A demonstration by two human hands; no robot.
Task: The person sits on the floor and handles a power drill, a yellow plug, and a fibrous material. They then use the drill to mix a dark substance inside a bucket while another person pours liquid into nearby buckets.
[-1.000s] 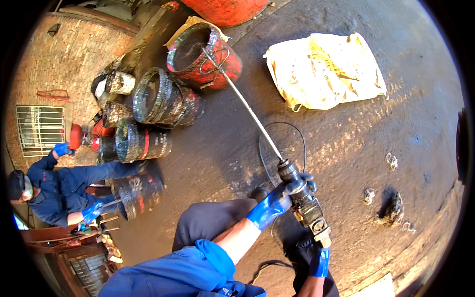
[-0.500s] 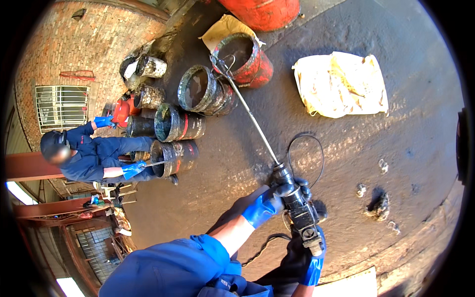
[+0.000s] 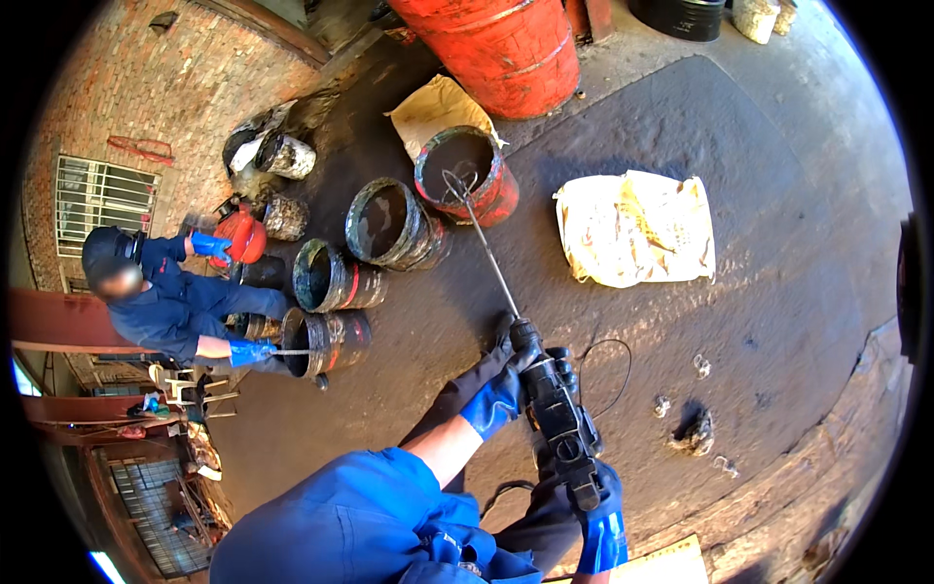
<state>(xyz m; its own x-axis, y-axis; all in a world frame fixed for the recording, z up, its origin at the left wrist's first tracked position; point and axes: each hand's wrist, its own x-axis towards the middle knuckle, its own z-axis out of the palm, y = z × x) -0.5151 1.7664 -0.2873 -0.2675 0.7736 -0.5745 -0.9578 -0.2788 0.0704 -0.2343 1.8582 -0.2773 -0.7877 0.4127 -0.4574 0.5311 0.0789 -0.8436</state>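
A black electric mixing drill [image 3: 559,414] with a long metal rod is in both my hands. My left hand [image 3: 498,384], in a stained blue glove, is closed around the front of its body. My right hand [image 3: 601,501], also gloved, grips the rear handle; its fingers are partly hidden. The rod slants up and away to a wire-loop paddle [image 3: 457,185]. That paddle is over the mouth of a red, stained bucket [image 3: 498,195] with dark liquid inside. Whether it dips into the liquid I cannot tell. The drill's black cable loops beside it.
More stained buckets [image 3: 336,277] stand in a row to the left. A co-worker [image 3: 170,302] there holds a red pail [image 3: 240,238] and a stick in a bucket. A pale sack [image 3: 637,229] lies right of the red bucket. A red drum [image 3: 506,58] stands beyond; clumps [image 3: 693,430] litter the floor.
The paddle has shifted from the red bucket's left rim to over its mouth. My hands keep their hold on the drill. The view has tilted upward, and the co-worker's red pail has moved.
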